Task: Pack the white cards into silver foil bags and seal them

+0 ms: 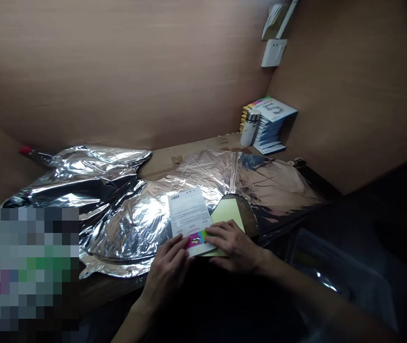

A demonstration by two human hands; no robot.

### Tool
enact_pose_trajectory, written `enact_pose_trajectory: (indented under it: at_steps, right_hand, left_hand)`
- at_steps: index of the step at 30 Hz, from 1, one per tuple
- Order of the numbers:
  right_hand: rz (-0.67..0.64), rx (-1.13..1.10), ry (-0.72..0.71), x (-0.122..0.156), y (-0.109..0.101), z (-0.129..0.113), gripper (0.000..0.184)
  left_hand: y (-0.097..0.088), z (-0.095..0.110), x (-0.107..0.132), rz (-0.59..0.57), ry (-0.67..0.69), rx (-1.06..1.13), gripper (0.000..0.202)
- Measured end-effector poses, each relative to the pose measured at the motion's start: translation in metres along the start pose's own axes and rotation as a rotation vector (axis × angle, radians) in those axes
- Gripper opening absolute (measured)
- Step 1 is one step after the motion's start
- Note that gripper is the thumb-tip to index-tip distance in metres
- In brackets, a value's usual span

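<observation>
A printed packet [189, 214] with a barcode, small text and a colourful strip lies tilted at the front of the desk. My left hand [167, 267] grips its lower left corner, fingers on top and thumb hidden. My right hand [235, 245] is closed over its lower right edge, fingertips on the colourful strip. A pale yellow sheet [230, 212] sits under the packet and partly beneath my right hand. Both rest over a large silver foil balloon [135, 224], spread flat and wrinkled across the desk.
In the back corner a white patterned flask [249, 128] stands beside a stack of packets [273, 126] marked 5. A bottle with a red cap [26, 150] lies at the left. A wall socket [274, 53] is above; a clear plastic bin [342, 281] sits lower right. The lower left is pixelated.
</observation>
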State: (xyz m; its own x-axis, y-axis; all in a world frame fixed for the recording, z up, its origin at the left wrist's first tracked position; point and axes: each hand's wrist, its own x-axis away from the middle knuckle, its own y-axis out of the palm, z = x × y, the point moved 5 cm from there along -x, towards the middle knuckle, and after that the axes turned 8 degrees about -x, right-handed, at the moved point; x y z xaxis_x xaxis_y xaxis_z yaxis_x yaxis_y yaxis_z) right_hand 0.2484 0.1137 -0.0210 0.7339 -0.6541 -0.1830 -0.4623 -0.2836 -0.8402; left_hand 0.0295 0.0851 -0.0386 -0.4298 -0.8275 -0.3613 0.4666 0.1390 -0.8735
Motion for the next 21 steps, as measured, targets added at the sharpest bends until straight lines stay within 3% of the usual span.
enact_pose_trajectory:
  at_steps: [3, 6, 8, 13, 16, 21]
  right_hand:
    - [0.035, -0.093, 0.047, -0.002, -0.007, -0.002, 0.067]
    - [0.092, -0.151, 0.146, -0.006, -0.008, -0.003, 0.027]
    - [0.142, -0.163, 0.250, -0.010, -0.005, -0.001, 0.014]
    - [0.195, -0.078, 0.456, -0.021, 0.006, -0.001, 0.017]
    - [0.170, -0.014, 0.501, -0.027, 0.010, 0.000, 0.018]
    - [0.131, 0.120, 0.563, -0.032, 0.014, 0.005, 0.024]
  left_hand:
    - [-0.009, -0.002, -0.001, 0.025, -0.085, 0.122, 0.014]
    - [-0.011, -0.003, 0.001, 0.020, -0.159, 0.179, 0.015]
    - [-0.010, -0.005, 0.002, 0.032, -0.219, 0.160, 0.020]
    - [-0.005, -0.011, -0.005, -0.007, -0.367, 0.076, 0.039]
    - [-0.003, -0.013, -0.014, -0.082, -0.346, 0.028, 0.042]
    - [-0.002, -0.023, -0.024, -0.108, -0.354, -0.136, 0.039]
